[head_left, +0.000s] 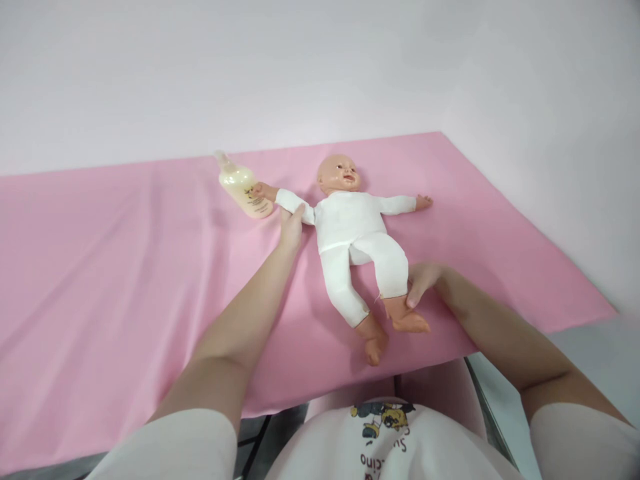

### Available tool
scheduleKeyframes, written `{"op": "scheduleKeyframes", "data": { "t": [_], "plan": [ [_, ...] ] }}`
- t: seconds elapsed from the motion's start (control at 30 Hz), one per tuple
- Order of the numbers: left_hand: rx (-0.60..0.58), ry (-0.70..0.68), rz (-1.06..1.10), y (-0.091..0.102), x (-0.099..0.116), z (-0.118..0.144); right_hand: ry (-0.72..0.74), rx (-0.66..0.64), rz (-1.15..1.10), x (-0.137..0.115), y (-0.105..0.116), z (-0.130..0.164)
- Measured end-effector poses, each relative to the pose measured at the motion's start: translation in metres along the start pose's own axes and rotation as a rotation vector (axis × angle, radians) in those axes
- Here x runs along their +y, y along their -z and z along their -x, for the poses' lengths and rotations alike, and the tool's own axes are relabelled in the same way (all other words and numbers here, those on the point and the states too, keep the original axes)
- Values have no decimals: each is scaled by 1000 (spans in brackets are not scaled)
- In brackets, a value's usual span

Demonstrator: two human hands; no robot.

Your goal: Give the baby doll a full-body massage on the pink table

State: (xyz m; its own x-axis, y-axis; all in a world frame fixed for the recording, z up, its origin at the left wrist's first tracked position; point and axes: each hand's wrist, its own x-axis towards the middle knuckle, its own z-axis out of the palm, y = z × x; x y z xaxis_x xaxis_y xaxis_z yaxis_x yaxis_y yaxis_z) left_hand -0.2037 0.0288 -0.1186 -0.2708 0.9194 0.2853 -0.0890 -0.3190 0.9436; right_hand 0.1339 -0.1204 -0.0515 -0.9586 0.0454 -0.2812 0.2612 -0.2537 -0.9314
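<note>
The left hand (291,225) lies with fingers extended and loosely together against the doll's (355,233) upper arm, at the white sleeve near the shoulder; it presses or steadies rather than clasps, and nothing is enclosed in it. The right hand (420,281) curls narrowly about the doll's lower leg, at the cuff of the white trouser just above the bare foot (410,323), thumb side toward the viewer. The doll lies on its back on the pink cloth (125,280), head toward the wall, arms spread, legs toward the near edge. Its far hand touches a pale cream bottle (244,190) lying on its side, nozzle pointing away. Judged from this posture, the step in hand is the positioning or steadying of the doll at shoulder and leg; any further move calls for a firmer grasp by the left hand, which now only rests on the sleeve. Hard to make out: the print on the bottle's label, the right fingertips behind the leg, and whether the right hand truly grips or merely touches. The table beneath the cloth is hidden, and the person's shirt (385,440) is cut off at the lower edge.
</note>
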Motion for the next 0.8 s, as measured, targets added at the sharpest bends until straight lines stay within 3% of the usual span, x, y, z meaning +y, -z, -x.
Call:
{"op": "scheduleKeyframes", "data": {
  "t": [0.07,0.17,0.27,0.33,0.4,0.47,0.53,0.6,0.8],
  "plan": [
    [-43,-30,-34,-1,1,2,104,-47,-38,6,2,-1],
    [-84,-119,-71,-5,9,10,395,-16,-152,13,6,-7],
    [-212,-266,-224,-10,22,21,613,6,-220,12,11,-13],
    [-366,-396,-379,-13,32,27,606,127,-288,9,16,-15],
    [-488,-496,-507,-14,40,31,503,361,-407,5,18,-15],
    [-531,-542,-572,-15,45,33,375,594,-514,2,17,-14],
    [-527,-561,-587,-16,48,34,314,710,-564,0,13,-15],
    [-515,-560,-585,-15,48,34,319,731,-560,-2,8,-16],
    [-336,-370,-414,-14,42,36,358,555,-394,-3,0,-14]
  ]
}}
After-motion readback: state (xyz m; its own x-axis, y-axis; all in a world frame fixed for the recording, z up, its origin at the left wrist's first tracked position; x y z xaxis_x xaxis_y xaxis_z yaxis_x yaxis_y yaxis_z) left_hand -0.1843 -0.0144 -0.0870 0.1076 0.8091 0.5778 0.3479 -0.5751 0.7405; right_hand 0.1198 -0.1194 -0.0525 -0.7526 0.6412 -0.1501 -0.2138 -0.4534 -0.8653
